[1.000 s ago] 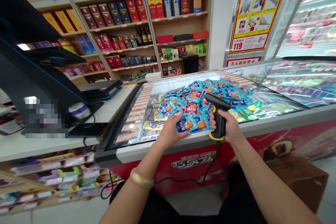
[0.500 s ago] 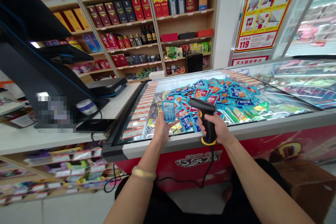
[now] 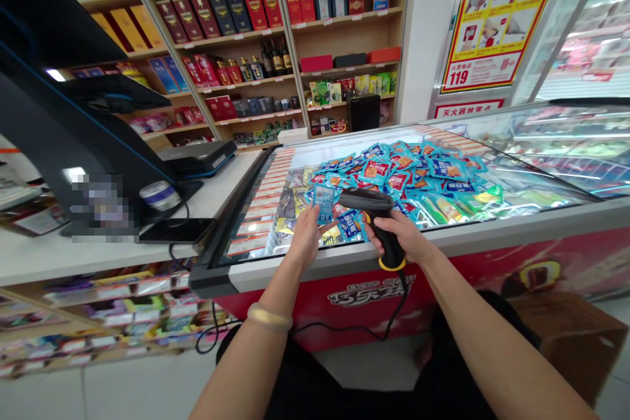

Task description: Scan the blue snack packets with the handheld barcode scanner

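My left hand grips a small blue snack packet by its lower edge, holding it up over the freezer's glass top. In my right hand is a black barcode scanner with yellow trim, its head pointing left toward the packet. A short gap separates scanner and packet. Behind both hands, a heap of blue and red snack packets lies spread on the glass. The scanner's black cable hangs from its handle and loops down in front of the freezer.
The chest freezer stretches across in front of me. At left, a counter carries a monitor stand and a phone. Shelves of boxed bottles stand behind. A cardboard box sits at lower right.
The scanner's head has moved left and slightly down, closer to the packet. My left hand has shifted the packet slightly right and up. The view has tilted a little.
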The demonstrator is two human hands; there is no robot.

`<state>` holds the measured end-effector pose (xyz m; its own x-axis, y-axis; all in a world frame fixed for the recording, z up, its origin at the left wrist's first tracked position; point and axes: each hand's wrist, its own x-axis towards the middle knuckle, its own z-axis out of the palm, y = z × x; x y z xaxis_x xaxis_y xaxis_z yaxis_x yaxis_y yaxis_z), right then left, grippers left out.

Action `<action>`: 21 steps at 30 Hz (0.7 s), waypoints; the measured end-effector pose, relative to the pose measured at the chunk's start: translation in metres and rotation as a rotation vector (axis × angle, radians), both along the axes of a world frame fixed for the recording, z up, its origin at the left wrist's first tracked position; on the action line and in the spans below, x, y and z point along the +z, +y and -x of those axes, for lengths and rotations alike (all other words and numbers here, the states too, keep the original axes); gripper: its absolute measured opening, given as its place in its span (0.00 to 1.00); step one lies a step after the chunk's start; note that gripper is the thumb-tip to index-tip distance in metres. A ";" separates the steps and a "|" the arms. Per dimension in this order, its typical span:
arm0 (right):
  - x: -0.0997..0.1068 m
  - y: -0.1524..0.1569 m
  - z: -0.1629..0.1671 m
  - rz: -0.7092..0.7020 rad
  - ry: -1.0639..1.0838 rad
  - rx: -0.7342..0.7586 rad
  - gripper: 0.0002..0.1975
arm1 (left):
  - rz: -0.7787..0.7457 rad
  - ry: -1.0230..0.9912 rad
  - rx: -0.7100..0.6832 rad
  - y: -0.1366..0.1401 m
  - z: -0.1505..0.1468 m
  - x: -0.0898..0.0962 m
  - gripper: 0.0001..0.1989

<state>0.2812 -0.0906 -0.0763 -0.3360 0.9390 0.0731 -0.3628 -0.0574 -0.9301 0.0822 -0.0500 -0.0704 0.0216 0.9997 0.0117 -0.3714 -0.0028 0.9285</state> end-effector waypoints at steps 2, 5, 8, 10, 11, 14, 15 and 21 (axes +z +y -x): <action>0.002 -0.001 0.000 -0.007 -0.007 0.009 0.15 | -0.010 0.007 -0.002 0.000 0.000 -0.001 0.09; 0.003 -0.001 0.001 -0.016 -0.023 0.023 0.15 | -0.019 0.012 -0.009 0.000 -0.001 -0.002 0.10; 0.002 0.001 0.001 0.000 -0.033 0.028 0.14 | -0.028 0.023 -0.018 0.000 0.000 -0.002 0.11; 0.001 0.002 0.000 0.015 -0.035 0.028 0.14 | -0.031 0.026 -0.023 0.000 0.001 -0.001 0.11; 0.001 0.002 0.000 0.020 -0.034 0.025 0.14 | -0.032 0.026 -0.024 0.000 0.001 -0.002 0.11; 0.001 0.002 0.000 0.017 -0.023 0.014 0.14 | -0.040 0.032 -0.021 0.002 -0.001 -0.005 0.12; 0.001 0.001 0.000 0.013 -0.018 0.004 0.14 | -0.041 0.037 -0.010 0.002 -0.001 -0.006 0.13; 0.007 -0.006 0.013 -0.013 0.045 -0.119 0.15 | -0.180 0.288 0.163 0.011 0.022 -0.006 0.25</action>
